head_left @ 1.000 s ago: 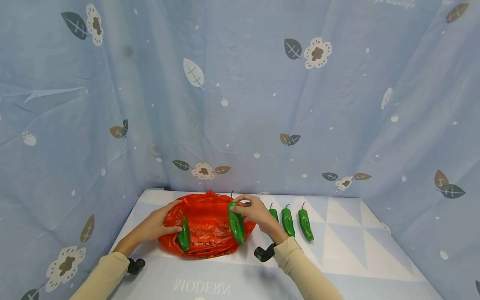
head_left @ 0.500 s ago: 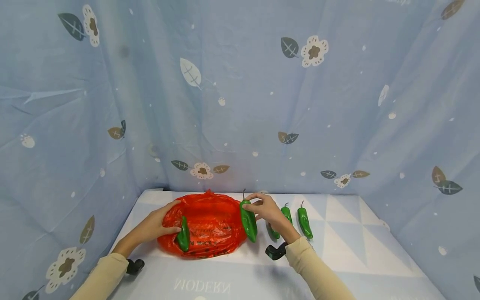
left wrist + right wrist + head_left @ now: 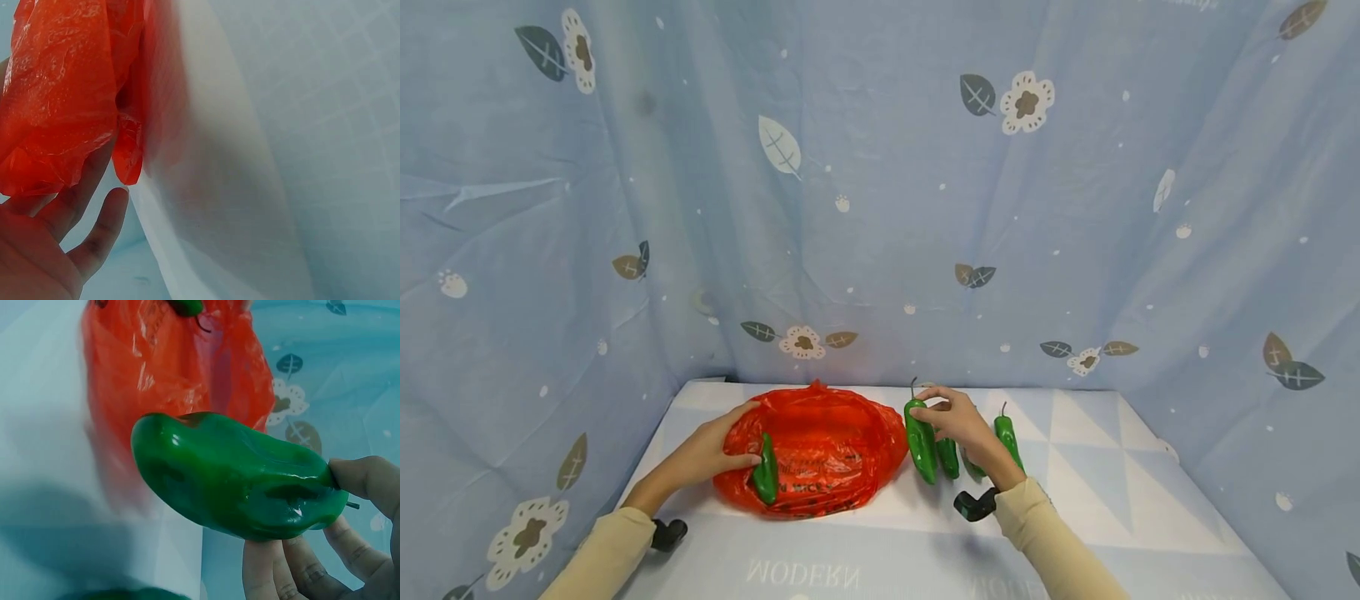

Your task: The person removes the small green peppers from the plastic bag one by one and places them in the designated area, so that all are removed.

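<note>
A crumpled red plastic bag (image 3: 820, 454) lies on the table, its mouth facing me. My left hand (image 3: 718, 442) holds its left side, fingers (image 3: 75, 194) behind the film and thumb by a green chili pepper (image 3: 766, 475) at the mouth. Just right of the bag, my right hand (image 3: 958, 421) pinches another green chili pepper (image 3: 237, 481) near the stem, thumb on one side and fingertips on the other. This pepper hangs stem up, tip close over the table. More green chili peppers, partly hidden by my right hand and wrist, lie beside it, one of them (image 3: 1006, 437) farthest right.
The table (image 3: 1105, 500) has a pale cloth with triangles and printed lettering. A blue curtain (image 3: 880, 200) with leaves and flowers surrounds it at the back and both sides. Black camera mounts (image 3: 976, 505) stick out from both wrists.
My right hand has carried its pepper rightward from over the bag to beside the lying peppers, covering some of them. The left hand has kept its place on the bag.
</note>
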### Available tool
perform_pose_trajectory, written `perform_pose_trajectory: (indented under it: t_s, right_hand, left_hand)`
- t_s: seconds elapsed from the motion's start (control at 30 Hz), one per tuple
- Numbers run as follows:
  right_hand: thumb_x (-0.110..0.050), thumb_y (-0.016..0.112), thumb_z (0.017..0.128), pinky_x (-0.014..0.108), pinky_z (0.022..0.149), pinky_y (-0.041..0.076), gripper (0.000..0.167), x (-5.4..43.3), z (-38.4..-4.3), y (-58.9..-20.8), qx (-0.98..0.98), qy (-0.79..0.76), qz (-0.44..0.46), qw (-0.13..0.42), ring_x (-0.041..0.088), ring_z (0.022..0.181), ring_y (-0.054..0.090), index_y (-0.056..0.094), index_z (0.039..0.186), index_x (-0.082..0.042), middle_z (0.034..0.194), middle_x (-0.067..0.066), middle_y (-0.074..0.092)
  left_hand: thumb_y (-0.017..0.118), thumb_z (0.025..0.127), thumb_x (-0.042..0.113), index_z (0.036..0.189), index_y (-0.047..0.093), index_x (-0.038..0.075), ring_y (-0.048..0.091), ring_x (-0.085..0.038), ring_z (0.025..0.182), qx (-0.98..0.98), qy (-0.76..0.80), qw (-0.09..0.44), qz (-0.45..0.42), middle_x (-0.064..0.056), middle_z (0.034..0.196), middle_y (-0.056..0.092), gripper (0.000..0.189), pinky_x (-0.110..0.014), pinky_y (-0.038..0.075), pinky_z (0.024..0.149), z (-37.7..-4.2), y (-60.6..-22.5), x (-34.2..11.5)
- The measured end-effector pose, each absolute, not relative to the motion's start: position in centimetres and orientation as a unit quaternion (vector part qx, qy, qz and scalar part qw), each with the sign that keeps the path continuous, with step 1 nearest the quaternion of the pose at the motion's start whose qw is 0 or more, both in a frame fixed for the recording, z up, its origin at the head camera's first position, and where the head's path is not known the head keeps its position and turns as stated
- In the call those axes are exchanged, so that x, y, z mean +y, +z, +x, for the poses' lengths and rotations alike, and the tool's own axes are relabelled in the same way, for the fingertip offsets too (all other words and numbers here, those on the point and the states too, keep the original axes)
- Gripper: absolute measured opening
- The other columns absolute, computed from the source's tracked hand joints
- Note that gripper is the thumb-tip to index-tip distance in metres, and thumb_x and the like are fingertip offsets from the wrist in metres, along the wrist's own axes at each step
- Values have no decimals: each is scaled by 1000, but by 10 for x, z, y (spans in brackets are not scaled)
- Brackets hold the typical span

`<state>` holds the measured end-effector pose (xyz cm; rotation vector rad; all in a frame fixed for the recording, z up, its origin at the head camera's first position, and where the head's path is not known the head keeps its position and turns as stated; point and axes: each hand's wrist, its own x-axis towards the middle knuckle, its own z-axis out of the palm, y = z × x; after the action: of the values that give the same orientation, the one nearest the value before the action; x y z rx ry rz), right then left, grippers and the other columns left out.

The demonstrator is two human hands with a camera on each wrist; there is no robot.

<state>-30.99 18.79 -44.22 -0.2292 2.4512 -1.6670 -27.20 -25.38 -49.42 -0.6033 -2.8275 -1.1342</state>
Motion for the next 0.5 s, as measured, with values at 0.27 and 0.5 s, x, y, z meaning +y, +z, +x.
perform_pose_trajectory:
  t_s: [0.27, 0.5]
  right_hand:
    - [-31, 80, 91, 45, 78, 59, 36, 206, -309, -444, 817, -567, -66, 79, 25, 97, 66, 70, 120, -13, 111, 9, 73]
    - [-31, 80, 92, 42, 76, 59, 38, 220, -310, -448, 818, -569, -44, 68, 24, 93, 67, 69, 122, -11, 109, 10, 73]
  left_hand:
    - [86, 85, 36, 159, 34, 7, 50, -47, 134, -909, -366, 20, -197, -24, 150, 50, 95, -65, 46, 103, -273, -496, -254]
    - [86, 85, 38, 159, 34, 7, 50, -48, 133, -913, -354, 32, -200, -25, 150, 50, 95, -66, 45, 103, -274, -498, -255]
